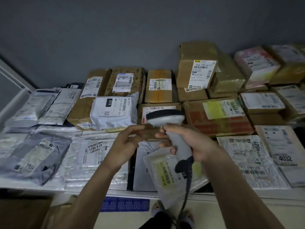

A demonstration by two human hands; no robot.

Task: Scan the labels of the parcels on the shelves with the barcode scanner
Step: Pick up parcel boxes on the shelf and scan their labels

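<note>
My right hand grips the handle of a grey barcode scanner, whose dark head points away over a flat brown box with a barcode label. Its black cable hangs down toward the floor. My left hand hovers just left of the scanner with relaxed fingers, holding nothing. A white bag marked 010 lies left of the scanner head. Below my right hand a clear bag with a yellow-green label sticks out over the shelf's front edge.
The shelf is packed with labelled parcels: cardboard boxes stacked against the grey wall at the back, plastic mailers along the front and left, more boxes at right. A blue mat and sandalled feet show on the floor below.
</note>
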